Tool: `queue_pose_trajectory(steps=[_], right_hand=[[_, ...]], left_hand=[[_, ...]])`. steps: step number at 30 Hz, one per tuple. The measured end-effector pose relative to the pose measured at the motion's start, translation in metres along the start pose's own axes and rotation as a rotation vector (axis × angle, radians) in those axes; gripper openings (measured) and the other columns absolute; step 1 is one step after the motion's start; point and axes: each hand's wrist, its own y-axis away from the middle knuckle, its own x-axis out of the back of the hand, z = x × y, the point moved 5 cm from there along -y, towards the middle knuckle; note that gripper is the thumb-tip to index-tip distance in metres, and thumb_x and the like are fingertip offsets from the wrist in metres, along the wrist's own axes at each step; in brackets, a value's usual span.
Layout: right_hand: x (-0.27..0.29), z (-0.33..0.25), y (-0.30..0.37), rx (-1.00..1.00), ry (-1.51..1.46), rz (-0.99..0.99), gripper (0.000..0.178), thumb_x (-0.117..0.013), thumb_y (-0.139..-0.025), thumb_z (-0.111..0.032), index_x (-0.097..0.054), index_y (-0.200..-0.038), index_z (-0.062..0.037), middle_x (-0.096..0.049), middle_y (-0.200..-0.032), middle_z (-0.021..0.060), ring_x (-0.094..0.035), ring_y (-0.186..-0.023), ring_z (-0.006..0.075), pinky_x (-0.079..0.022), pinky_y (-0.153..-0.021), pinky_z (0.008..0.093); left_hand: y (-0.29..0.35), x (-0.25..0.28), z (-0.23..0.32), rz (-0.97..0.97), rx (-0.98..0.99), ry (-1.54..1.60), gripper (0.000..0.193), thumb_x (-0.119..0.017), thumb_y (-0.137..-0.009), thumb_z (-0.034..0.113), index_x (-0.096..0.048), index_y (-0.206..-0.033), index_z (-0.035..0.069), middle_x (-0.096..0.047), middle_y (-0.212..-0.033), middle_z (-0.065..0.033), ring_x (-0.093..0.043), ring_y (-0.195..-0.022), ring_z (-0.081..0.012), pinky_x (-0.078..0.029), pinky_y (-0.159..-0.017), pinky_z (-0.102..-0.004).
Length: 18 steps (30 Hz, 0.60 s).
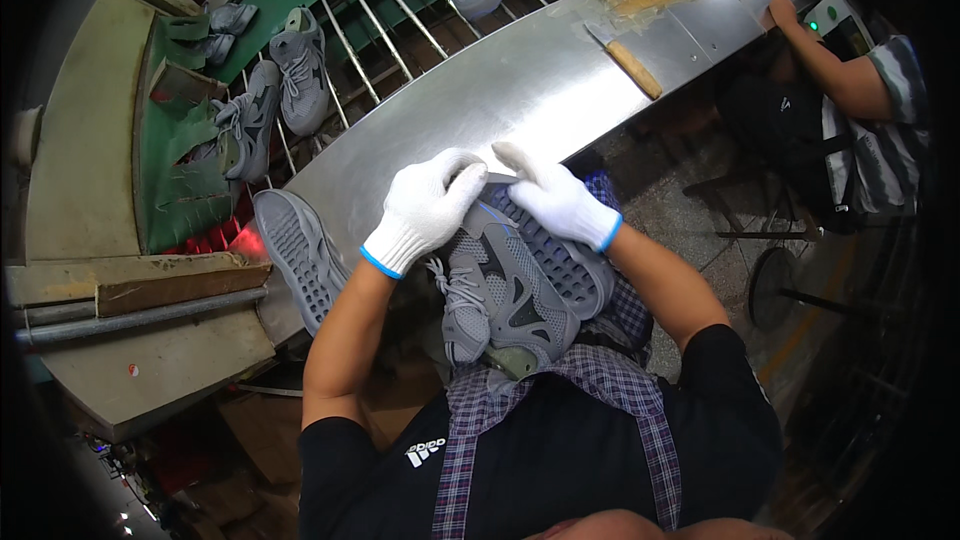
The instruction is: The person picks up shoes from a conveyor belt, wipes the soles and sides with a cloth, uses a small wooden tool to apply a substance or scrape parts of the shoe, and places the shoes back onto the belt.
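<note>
White knitted gloves with blue cuffs cover both of my hands. A grey shoe upper (515, 285) with dark side panels and laces leans against my apron, and a greenish last (515, 362) shows at its opening. Close along its right side stands a grey shoe sole (575, 275) with a pitted face. My left hand (428, 205) is closed at the far tip of the upper. Opposite it, my right hand (555, 195) grips the sole's far end, thumb pointing toward the left hand. The exact contact between the fingertips is partly hidden by the gloves.
A second sole (295, 250) leans at the metal table's (440, 110) left end. A wooden-handled pointed tool (630, 65) lies on the table. Beyond runs a rod conveyor (400, 10) carrying grey shoes (300, 75). At the far right, another person's arm (835, 70) reaches to the table.
</note>
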Motion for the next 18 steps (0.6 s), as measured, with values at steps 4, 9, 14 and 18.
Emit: queue_pose_trajectory(steps=[4, 9, 14, 18], right_hand=[[-0.002, -0.071, 0.012, -0.063, 0.329, -0.054, 0.072, -0.056, -0.096, -0.018, -0.041, -0.165, -0.0034, -0.059, -0.151, 0.0309, -0.062, -0.136, 0.0442, -0.048, -0.117, 0.0484], [0.002, -0.102, 0.034, -0.105, 0.594, -0.318, 0.079, -0.064, -0.091, -0.018, -0.037, -0.165, -0.0062, -0.069, -0.127, 0.0278, -0.077, -0.099, 0.0409, -0.064, -0.086, 0.0470], [0.003, -0.087, 0.062, 0.339, 0.588, -0.150, 0.072, -0.068, -0.090, -0.013, -0.048, -0.159, -0.0046, -0.067, -0.127, 0.0232, -0.076, -0.097, 0.0353, -0.064, -0.082, 0.0412], [0.000, -0.090, 0.083, 0.460, 0.618, -0.058, 0.061, -0.069, -0.087, -0.006, -0.058, -0.147, -0.0013, -0.067, -0.121, 0.0194, -0.074, -0.089, 0.0326, -0.063, -0.074, 0.0388]], left_hand=[[0.001, 0.004, -0.008, 0.064, 0.052, -0.068, 0.036, -0.064, -0.106, 0.037, -0.080, -0.111, 0.004, -0.079, -0.098, -0.0196, -0.077, -0.089, -0.0339, -0.058, -0.084, -0.0381], [-0.001, 0.001, -0.008, 0.018, 0.075, -0.156, 0.040, -0.064, -0.105, 0.041, -0.080, -0.106, 0.005, -0.078, -0.094, -0.0196, -0.077, -0.087, -0.0356, -0.058, -0.080, -0.0394], [0.004, 0.001, -0.006, 0.068, 0.057, -0.137, 0.038, -0.065, -0.105, 0.038, -0.079, -0.106, 0.003, -0.078, -0.095, -0.0202, -0.077, -0.087, -0.0354, -0.058, -0.080, -0.0393], [0.004, -0.003, -0.010, 0.098, 0.084, -0.102, 0.036, -0.066, -0.104, 0.035, -0.079, -0.103, 0.001, -0.077, -0.090, -0.0193, -0.077, -0.081, -0.0293, -0.058, -0.079, -0.0365]])
